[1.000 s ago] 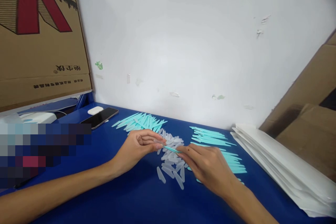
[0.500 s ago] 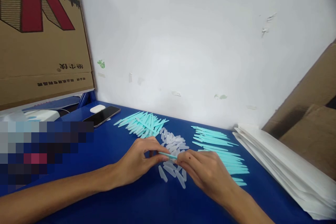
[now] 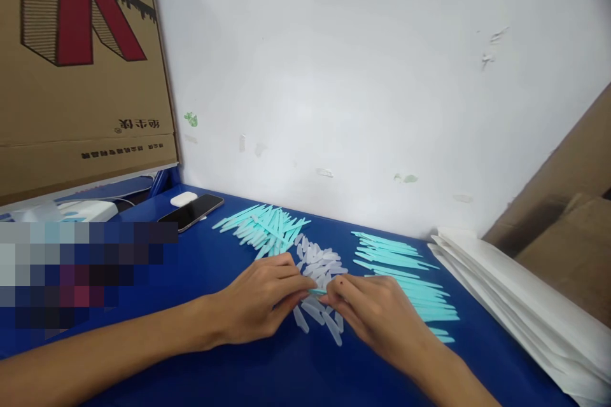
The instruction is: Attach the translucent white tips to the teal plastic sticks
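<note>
A thin turquoise stick [image 3: 317, 292] is pinched between my left hand [image 3: 267, 292] and my right hand [image 3: 370, 305], mostly hidden by the fingertips. Both hands are closed on it, nearly touching. Under and behind them lies a heap of translucent whitish caps [image 3: 319, 259], some of them in front of the fingers. A loose pile of turquoise sticks [image 3: 265, 227] rests behind my left hand. More turquoise sticks [image 3: 415, 292] lie in roughly parallel rows beyond and right of my right hand.
On the blue table [image 3: 229, 369], a black phone [image 3: 198, 210] and a white case [image 3: 184, 199] sit at the back left. White folded sheets [image 3: 515, 318] line the right edge. A cardboard box [image 3: 86, 102] stands at left, more cardboard [image 3: 573, 222] at right, a wall behind.
My left hand has moved right along the stick toward my right hand, so less of the stick shows. The whole view has shifted slightly.
</note>
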`<state>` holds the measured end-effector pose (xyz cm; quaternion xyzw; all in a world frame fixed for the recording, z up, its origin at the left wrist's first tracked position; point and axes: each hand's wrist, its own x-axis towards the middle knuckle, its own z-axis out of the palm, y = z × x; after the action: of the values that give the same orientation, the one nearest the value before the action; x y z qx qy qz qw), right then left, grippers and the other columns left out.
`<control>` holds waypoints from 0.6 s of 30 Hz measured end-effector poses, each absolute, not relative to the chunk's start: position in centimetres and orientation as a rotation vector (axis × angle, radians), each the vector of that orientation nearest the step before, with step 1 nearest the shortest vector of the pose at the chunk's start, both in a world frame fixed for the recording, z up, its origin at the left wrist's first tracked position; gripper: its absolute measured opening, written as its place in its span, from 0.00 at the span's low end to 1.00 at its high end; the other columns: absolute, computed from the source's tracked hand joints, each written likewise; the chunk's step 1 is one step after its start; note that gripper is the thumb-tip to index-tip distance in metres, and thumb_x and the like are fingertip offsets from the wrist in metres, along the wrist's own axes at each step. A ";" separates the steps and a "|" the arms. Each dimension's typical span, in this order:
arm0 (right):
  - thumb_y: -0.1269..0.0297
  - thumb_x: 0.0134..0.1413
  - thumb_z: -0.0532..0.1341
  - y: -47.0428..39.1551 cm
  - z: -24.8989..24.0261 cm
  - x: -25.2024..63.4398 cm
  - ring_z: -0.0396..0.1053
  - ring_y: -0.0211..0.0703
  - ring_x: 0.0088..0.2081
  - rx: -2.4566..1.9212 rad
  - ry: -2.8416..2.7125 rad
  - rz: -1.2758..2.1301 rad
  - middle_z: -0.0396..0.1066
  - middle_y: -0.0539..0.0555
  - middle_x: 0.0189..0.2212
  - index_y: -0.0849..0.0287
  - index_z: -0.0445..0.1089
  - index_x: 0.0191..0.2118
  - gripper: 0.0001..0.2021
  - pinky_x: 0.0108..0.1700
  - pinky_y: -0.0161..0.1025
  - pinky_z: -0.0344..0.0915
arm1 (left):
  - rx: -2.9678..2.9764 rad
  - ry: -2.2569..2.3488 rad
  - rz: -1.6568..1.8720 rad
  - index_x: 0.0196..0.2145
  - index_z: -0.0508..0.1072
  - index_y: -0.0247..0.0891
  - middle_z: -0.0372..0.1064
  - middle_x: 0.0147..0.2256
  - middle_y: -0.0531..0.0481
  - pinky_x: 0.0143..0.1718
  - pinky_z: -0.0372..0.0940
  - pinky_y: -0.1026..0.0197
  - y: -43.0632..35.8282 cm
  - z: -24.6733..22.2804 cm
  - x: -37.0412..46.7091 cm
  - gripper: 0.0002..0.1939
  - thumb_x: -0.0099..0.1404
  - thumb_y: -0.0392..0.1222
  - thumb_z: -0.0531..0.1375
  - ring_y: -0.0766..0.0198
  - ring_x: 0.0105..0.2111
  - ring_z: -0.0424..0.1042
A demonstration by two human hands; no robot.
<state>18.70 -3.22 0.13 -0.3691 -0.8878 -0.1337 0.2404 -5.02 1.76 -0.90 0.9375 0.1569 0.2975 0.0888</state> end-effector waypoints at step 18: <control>0.62 0.70 0.48 -1.1 0.4 22.4 0.61 0.32 0.17 -1.574 -2.139 -0.617 0.69 0.55 0.48 0.54 0.63 0.53 0.13 0.18 0.35 0.50 | 2.758 1.575 0.822 0.49 0.68 0.37 0.71 0.44 0.38 0.40 0.66 0.53 11.7 0.6 -10.4 0.16 0.74 0.44 0.45 0.49 0.42 0.73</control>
<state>22.42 -1.10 0.45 -0.5649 -0.7677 -0.2215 0.2061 -10.41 11.73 0.64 0.8387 0.4788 0.2499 -0.0695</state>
